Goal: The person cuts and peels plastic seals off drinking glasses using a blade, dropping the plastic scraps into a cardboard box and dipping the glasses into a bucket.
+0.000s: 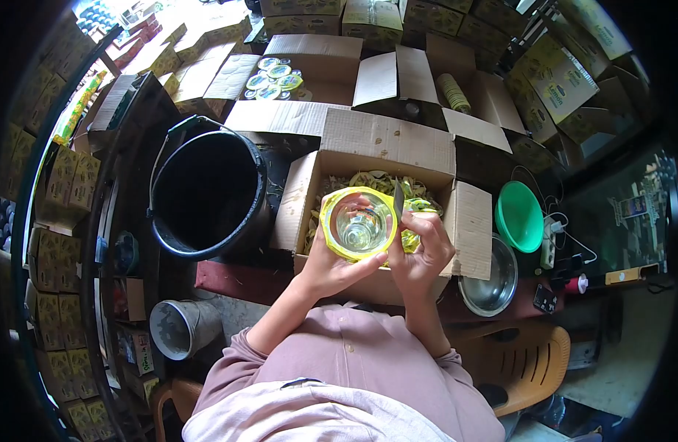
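Note:
My left hand [325,267] is wrapped round a clear plastic cup [359,230] with yellow wrapping about its rim, and its open mouth faces me. At the cup's right edge, my right hand [425,254] pinches a small knife [398,199], its thin blade pointing up beside the yellow rim. Both hands are above the near side of an open cardboard box [387,140]. Yellow scraps [383,180] and shreds lie inside that box, partly hidden behind the cup and hands. The handle of the knife is covered by my fingers.
A black bucket [261,199] stands left of the box. A green bowl [521,217] and a metal bowl [493,295] are on the right. Behind, one carton holds round lidded pieces [274,79], another a stack of cups [454,93]. A grey bucket [178,329] sits low left.

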`<move>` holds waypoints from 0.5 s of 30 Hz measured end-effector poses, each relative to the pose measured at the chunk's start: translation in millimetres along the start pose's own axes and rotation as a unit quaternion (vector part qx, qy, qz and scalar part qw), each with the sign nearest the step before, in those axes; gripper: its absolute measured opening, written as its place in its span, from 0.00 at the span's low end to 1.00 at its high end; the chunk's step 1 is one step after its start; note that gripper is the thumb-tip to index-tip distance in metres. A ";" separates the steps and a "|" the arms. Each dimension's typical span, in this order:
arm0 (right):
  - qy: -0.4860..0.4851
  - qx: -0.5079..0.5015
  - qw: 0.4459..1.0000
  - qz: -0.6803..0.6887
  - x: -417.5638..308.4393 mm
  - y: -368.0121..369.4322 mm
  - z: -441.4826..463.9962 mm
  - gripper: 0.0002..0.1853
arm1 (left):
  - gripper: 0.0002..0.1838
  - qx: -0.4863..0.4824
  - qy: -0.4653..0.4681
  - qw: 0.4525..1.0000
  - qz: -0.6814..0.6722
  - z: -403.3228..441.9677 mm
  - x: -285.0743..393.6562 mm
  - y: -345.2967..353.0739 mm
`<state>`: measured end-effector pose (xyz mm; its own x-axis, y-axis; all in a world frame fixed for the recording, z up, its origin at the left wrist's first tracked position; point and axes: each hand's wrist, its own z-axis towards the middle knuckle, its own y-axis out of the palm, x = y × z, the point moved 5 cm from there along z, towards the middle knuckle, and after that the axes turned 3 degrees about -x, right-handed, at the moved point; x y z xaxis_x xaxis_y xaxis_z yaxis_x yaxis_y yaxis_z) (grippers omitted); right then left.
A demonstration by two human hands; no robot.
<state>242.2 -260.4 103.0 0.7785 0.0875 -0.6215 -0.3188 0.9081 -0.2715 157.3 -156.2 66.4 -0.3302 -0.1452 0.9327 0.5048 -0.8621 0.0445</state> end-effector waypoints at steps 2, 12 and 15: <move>-0.008 -0.006 1.000 0.002 0.8 -1.6 2.7 0.14 | 0.38 -0.022 -0.015 0.999 -0.019 1.1 -0.6 -1.9; 0.031 -0.015 0.999 0.017 9.7 -6.4 -4.1 0.12 | 0.38 -0.070 -0.020 0.996 -0.048 5.8 -1.9 -4.8; 0.013 -0.013 1.000 -0.016 2.3 -9.3 -6.1 0.12 | 0.38 -0.057 -0.015 0.997 -0.055 7.5 -1.6 -7.3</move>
<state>243.6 -271.2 99.6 0.7745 0.0488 -0.6307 -0.3089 0.8992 -0.3098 160.1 -146.1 67.3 -0.3539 -0.0344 0.9347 0.3731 -0.9216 0.1073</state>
